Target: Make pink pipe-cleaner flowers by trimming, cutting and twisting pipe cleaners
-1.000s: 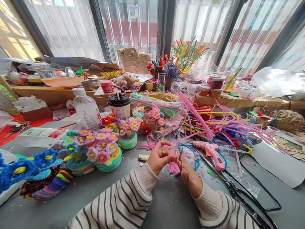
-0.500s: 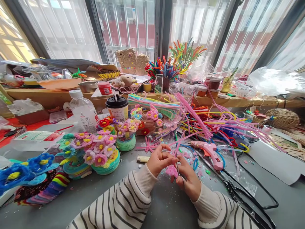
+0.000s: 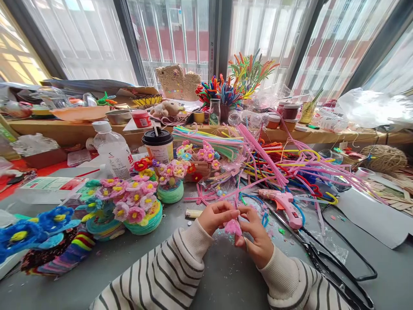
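From my head view, I have the left hand point(image 3: 215, 218) closed in a fingertip pinch at the top of the pink fuzzy piece point(image 3: 232, 227), which hangs between both hands above the grey table point(image 3: 222, 275). My right hand point(image 3: 257, 239) curls closed around small metal scissors point(image 3: 246, 244); I cannot tell how far their blades are open.

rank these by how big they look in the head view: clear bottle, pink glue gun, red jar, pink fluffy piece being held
1. Clear bottle
2. Pink glue gun
Unranked, smallest: red jar and pink fluffy piece, partly covered, too close to call
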### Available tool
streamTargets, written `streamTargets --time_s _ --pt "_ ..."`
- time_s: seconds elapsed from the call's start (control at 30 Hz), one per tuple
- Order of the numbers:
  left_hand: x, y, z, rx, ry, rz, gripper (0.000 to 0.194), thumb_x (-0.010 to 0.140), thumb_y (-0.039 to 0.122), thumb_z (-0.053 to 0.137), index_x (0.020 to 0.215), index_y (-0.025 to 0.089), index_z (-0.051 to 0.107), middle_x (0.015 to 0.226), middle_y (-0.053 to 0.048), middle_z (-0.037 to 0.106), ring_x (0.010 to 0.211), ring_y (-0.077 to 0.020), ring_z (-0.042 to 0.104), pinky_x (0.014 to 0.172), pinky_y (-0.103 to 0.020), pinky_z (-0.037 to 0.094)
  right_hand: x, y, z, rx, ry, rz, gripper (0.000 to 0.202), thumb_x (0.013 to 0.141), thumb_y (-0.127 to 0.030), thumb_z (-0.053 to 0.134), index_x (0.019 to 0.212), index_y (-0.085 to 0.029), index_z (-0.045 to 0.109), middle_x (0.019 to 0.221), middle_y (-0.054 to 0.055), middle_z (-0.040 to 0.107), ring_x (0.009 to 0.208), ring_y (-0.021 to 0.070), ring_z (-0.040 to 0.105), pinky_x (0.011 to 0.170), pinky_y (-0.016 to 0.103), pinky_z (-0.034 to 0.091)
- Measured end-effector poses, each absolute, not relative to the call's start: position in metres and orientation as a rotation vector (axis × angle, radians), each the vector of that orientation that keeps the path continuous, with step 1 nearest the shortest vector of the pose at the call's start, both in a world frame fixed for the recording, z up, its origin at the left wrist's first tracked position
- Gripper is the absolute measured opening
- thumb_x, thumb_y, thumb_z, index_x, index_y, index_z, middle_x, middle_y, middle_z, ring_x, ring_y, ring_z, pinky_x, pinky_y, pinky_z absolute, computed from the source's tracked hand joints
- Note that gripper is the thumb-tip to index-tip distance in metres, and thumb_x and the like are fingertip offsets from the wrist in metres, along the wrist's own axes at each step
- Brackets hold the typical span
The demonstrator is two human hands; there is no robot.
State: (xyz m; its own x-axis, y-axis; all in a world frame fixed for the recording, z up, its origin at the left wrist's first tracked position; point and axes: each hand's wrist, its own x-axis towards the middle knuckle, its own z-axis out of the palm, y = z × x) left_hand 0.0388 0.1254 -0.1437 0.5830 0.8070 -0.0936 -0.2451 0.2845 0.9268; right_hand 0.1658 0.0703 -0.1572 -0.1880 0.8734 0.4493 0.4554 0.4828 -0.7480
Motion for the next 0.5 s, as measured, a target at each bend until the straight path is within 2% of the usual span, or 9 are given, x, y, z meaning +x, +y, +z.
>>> streamTargets --time_s 0.2,0.37,0.5 --pt "0.0386 0.1224 -0.1417 0.994 0.592 0.656 0.029 0.05 0.034 0.065 0.057 0.012 0.048 0.045 0.0 0.056 0.04 -0.0099 0.051 0.039 -0.019 0.034 0.1642 0.0679 -0.1615 -1.204 -1.824 0.554 0.06 0.063 -0.067 0.025 0.06 -0.018 0.059 0.097 0.008 0.04 0.096 0.0266 0.035 0.083 0.04 0.026" --pt "0.0383 0.1229 -0.1405 1.05 0.676 0.65 0.031 0.048 0.036 0.065 0.052 0.012 0.047 0.035 0.005 0.046 0.032 -0.0063 0.043 0.032 -0.016 0.026 0.165 0.0689 -0.1642 -1.256 -1.868 0.434 0.057 0.063 -0.066 0.029 0.061 -0.018 0.06 0.1 0.009 0.038 0.098 0.0293 0.033 0.082 0.043 0.023" --pt "0.0377 0.1232 -0.1399 1.084 0.663 0.652 0.03 0.049 0.036 0.064 0.052 0.012 0.048 0.033 0.007 0.041 0.032 -0.0052 0.041 0.033 -0.016 0.023 0.1661 0.0698 -0.1607 -1.253 -1.883 0.328 0.048 0.064 -0.059 0.037 0.054 -0.017 0.058 0.097 0.008 0.04 0.094 0.0276 0.035 0.081 0.041 0.024"
